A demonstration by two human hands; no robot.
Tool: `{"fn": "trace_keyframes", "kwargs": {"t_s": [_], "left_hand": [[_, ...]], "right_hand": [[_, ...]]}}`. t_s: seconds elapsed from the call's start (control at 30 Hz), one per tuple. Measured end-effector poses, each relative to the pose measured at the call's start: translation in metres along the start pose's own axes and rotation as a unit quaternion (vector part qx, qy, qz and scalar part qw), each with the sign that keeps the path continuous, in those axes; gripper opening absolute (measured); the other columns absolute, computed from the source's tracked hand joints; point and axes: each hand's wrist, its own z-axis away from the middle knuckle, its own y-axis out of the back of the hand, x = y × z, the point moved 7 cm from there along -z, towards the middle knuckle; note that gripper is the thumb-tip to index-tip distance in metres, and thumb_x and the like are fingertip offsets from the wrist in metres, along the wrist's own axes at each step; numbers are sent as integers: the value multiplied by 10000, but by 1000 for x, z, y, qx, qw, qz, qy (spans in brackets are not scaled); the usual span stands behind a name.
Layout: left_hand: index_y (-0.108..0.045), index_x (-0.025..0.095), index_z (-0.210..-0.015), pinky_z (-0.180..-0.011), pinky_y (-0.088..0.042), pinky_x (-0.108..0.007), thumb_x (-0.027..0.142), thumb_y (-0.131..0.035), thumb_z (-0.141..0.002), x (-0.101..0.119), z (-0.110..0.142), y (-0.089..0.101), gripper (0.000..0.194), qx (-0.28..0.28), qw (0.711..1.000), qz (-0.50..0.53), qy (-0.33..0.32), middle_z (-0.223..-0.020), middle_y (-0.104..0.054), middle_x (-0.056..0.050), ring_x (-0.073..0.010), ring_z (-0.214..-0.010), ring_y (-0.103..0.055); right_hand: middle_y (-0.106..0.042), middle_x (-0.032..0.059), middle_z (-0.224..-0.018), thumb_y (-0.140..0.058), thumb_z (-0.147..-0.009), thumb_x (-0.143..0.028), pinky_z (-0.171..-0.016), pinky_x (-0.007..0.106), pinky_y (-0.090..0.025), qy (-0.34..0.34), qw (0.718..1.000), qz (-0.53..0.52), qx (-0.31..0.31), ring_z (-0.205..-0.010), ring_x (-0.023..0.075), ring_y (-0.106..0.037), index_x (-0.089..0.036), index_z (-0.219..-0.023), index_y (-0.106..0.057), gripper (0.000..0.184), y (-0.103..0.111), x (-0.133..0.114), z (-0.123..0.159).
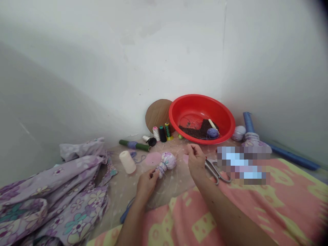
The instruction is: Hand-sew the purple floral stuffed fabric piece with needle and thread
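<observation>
My left hand (149, 181) grips the lower end of a small cloth bundle (168, 159), round at the top, floral white and lilac, with bluish thread wound about its neck. To the right, my right hand (196, 156) is raised with fingers pinched together; a faint thread-like line shows near the fingertips, but what they hold is too fine to make out. Scissors (217, 176) lie beside the right wrist, their blades partly hidden by it. A cream cylindrical roll (127, 162) stands tilted left of the bundle.
Floral fabric (77, 191) is heaped at left. Thread spools (162, 133) stand by the wall, near a green tube (135, 145). A red basin (202, 106) holds purple yarn (212, 133). A pink-yellow blanket (184, 218) covers the front; a blurred-out object (242, 164) lies right.
</observation>
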Motion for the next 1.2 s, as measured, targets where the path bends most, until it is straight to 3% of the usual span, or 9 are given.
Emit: {"fn": "trace_keyframes", "kwargs": {"t_s": [0.1,0.23,0.43,0.57,0.63,0.73,0.9,1.07,1.2], "left_hand": [[-569,221,-1010,-550,-334,-191,553,-383,-697,4,4,3,493,32,993,-115,25,-836,-630,-37,-156,-743,-554],[-539,257,-1043,-558,-318,-206,578,-379,-689,8,9,6,504,60,974,-207,65,-866,-630,-55,-177,-794,-560],[-564,267,-988,-551,-315,-223,601,-314,-705,8,10,3,504,61,969,-232,65,-840,-631,-63,-189,-772,-565],[-556,276,-999,-567,-324,-237,594,-314,-709,9,11,4,494,72,964,-248,66,-842,-631,-69,-206,-782,-565],[-552,277,-1007,-571,-327,-238,587,-301,-718,12,11,4,493,72,965,-247,59,-847,-629,-69,-201,-783,-564],[-552,265,-1009,-582,-330,-237,578,-294,-727,14,13,3,495,67,965,-245,61,-851,-627,-72,-196,-786,-563],[-557,250,-1006,-594,-336,-228,572,-316,-722,14,14,3,492,65,962,-252,78,-834,-625,-68,-190,-774,-560],[-548,266,-1020,-596,-345,-243,584,-310,-715,12,13,3,500,69,962,-255,73,-830,-626,-66,-195,-762,-557],[-537,273,-1035,-584,-340,-243,587,-309,-712,10,12,2,505,74,961,-260,62,-821,-628,-65,-201,-760,-561]], "right_hand": [[-449,-46,-539,-411,-745,-356,-517,202,-339,17,999,24,-35,-513,93,-418,-175,-687,-499,210,-5,-4,3],[-496,-26,-563,-419,-736,-339,-525,202,-340,50,985,89,-142,-554,107,-454,-173,-682,-531,208,-26,-3,15],[-586,-29,-614,-509,-660,-264,-516,199,-322,57,903,289,-313,-566,111,-500,-226,-753,-608,141,-56,11,45],[-622,-18,-647,-515,-658,-244,-546,207,-321,78,870,347,-342,-617,122,-530,-238,-704,-630,124,-65,15,57],[-615,-18,-613,-504,-673,-258,-530,205,-314,72,880,327,-337,-595,118,-525,-226,-643,-630,134,-67,18,58],[-586,-24,-557,-492,-684,-284,-496,196,-312,41,918,243,-310,-541,105,-499,-201,-593,-618,176,-65,19,54],[-551,-14,-545,-485,-684,-309,-522,204,-352,18,979,72,-192,-542,110,-483,-158,-575,-586,212,-43,1,33],[-500,-26,-528,-488,-688,-313,-515,204,-341,28,997,46,-52,-516,100,-435,-155,-619,-569,190,-8,-13,10],[-490,-27,-551,-501,-684,-333,-488,203,-320,12,999,40,-19,-493,89,-399,-152,-635,-550,194,5,-12,1]]}}
